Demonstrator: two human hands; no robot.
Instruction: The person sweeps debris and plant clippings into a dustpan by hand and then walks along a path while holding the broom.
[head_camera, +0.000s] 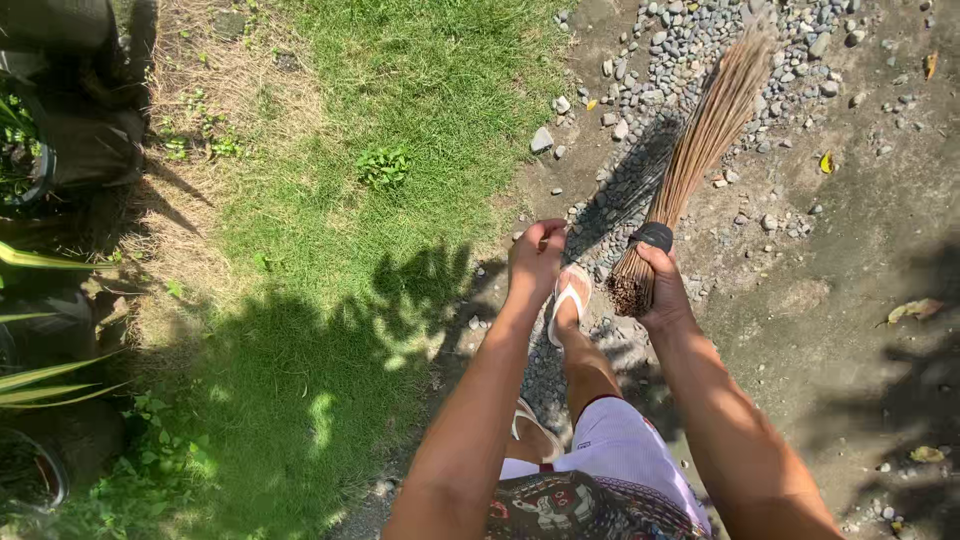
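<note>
My right hand (662, 290) grips the bound end of a stick broom (700, 140), whose long brown bristles fan up and away over grey pebbles (700, 50). My left hand (535, 255) is held out in front with its fingers curled shut; whether anything small sits in it I cannot tell. Below the hands, my foot in a white sandal (570, 300) steps forward on the gravel. Both forearms reach in from the bottom of the view.
A grass patch (400, 150) lies to the left, with dry straw-coloured grass at its far edge. Dark plant pots (60, 120) and long leaves line the left side. Bare packed dirt (860, 260) with a few fallen yellow leaves spreads to the right.
</note>
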